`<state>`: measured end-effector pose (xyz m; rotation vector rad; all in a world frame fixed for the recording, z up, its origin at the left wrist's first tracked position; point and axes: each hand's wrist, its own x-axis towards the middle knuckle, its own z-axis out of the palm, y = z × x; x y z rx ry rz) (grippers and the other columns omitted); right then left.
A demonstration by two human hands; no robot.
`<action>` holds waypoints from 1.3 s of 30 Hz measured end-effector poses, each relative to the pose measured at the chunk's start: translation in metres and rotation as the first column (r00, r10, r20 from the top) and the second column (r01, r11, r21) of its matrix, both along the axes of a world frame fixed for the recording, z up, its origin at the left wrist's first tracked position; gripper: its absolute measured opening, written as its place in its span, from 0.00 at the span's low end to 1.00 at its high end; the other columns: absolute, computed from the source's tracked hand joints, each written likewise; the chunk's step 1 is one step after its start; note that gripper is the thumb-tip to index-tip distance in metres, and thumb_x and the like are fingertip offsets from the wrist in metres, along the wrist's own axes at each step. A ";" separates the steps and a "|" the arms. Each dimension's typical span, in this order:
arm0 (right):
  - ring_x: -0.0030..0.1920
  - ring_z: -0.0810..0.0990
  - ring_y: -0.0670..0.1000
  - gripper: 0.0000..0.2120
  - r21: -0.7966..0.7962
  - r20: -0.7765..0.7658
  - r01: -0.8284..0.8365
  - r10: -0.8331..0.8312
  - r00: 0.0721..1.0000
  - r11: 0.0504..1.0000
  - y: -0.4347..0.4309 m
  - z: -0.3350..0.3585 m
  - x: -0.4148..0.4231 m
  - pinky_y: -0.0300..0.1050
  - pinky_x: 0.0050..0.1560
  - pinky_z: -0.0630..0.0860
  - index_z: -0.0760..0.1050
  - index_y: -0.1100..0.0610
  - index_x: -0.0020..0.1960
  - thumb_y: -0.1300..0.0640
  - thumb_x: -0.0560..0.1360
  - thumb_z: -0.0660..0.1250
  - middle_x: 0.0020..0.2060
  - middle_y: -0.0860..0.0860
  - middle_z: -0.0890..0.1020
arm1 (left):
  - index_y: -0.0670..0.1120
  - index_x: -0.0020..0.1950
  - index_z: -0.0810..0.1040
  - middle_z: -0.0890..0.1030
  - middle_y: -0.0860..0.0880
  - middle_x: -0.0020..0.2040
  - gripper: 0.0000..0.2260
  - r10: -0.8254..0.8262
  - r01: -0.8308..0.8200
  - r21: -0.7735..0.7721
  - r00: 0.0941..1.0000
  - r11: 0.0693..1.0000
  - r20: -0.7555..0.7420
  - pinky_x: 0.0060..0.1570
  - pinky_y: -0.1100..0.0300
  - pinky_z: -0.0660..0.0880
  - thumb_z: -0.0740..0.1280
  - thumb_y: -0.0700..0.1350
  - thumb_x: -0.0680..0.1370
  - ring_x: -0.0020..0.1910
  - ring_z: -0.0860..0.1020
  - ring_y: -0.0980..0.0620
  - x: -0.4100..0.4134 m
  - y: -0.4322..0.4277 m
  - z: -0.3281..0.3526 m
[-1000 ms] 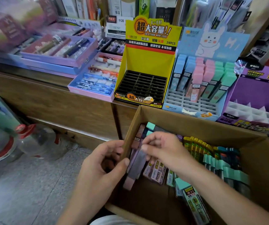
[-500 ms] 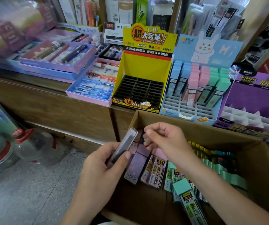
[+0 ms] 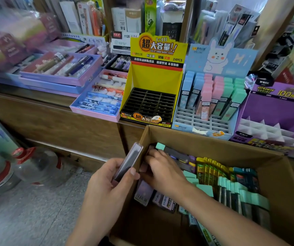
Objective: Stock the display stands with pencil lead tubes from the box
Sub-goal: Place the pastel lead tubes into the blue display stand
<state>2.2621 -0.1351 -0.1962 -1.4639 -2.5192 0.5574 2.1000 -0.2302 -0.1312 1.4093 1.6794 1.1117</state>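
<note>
A cardboard box (image 3: 213,139) in front of me holds several pencil lead tubes (image 3: 231,185) in green, yellow and teal, plus loose purple ones. My left hand (image 3: 110,185) grips a dark purple-capped tube (image 3: 127,162) upright at the box's left wall. My right hand (image 3: 162,173) reaches into the box's left part, fingers curled over tubes there; whether it grips one is hidden. On the counter stand a yellow display stand (image 3: 153,80) with bare black slots, a blue bunny stand (image 3: 212,103) partly filled with blue, pink and green tubes, and a purple stand (image 3: 274,112).
Pen trays (image 3: 61,70) and a pink tray of pens (image 3: 98,102) lie left of the stands on the wooden counter (image 3: 54,121). Large water bottles (image 3: 9,167) stand on the tiled floor at left. Shelves of stationery rise behind.
My left hand has lifted a dark tube out and up beside the box wall. My right hand has dropped back down into the box among the purple tubes.
</note>
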 end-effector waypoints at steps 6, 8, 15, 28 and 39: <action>0.62 0.77 0.49 0.12 0.136 -0.246 -0.020 0.054 0.968 0.990 -0.008 0.009 0.029 0.47 0.62 0.75 0.82 0.55 0.62 0.54 0.83 0.65 0.60 0.48 0.81 | 0.63 0.51 0.80 0.84 0.48 0.38 0.05 -0.017 0.017 -0.012 0.999 1.000 -0.036 0.31 0.46 0.77 0.69 0.52 0.78 0.31 0.78 0.45 0.002 0.002 0.000; 0.60 0.79 0.44 0.11 0.042 -0.445 0.073 -0.047 0.894 0.996 -0.012 0.016 0.041 0.43 0.60 0.77 0.83 0.55 0.63 0.56 0.82 0.67 0.58 0.46 0.82 | 0.66 0.52 0.79 0.84 0.49 0.38 0.07 -0.018 0.018 -0.008 0.999 1.000 -0.048 0.33 0.43 0.79 0.68 0.53 0.77 0.32 0.79 0.46 0.005 0.002 0.003; 0.41 0.86 0.48 0.08 -0.365 -0.752 0.142 -0.381 0.538 0.920 -0.029 0.050 0.079 0.37 0.42 0.80 0.85 0.50 0.53 0.60 0.81 0.69 0.43 0.51 0.87 | 0.64 0.53 0.78 0.84 0.54 0.41 0.09 -0.073 0.075 0.022 0.996 0.997 -0.053 0.36 0.55 0.81 0.68 0.49 0.80 0.36 0.81 0.55 0.015 0.006 0.008; 0.47 0.86 0.54 0.09 -0.657 -0.742 -0.101 -0.619 0.258 0.747 -0.031 0.046 0.075 0.42 0.48 0.82 0.84 0.55 0.58 0.57 0.81 0.68 0.48 0.58 0.87 | 0.56 0.51 0.79 0.83 0.44 0.39 0.07 -0.189 0.280 -0.175 0.893 0.944 0.409 0.31 0.57 0.78 0.68 0.43 0.80 0.34 0.82 0.46 0.043 0.004 -0.003; 0.65 0.73 0.51 0.20 -0.057 -0.098 0.307 -0.312 0.945 0.950 0.005 0.001 0.072 0.47 0.70 0.70 0.73 0.55 0.72 0.53 0.82 0.66 0.63 0.48 0.77 | 0.52 0.56 0.80 0.82 0.43 0.32 0.07 -0.029 0.142 -0.226 0.898 0.964 0.439 0.31 0.59 0.78 0.68 0.43 0.80 0.30 0.81 0.47 0.047 0.006 -0.015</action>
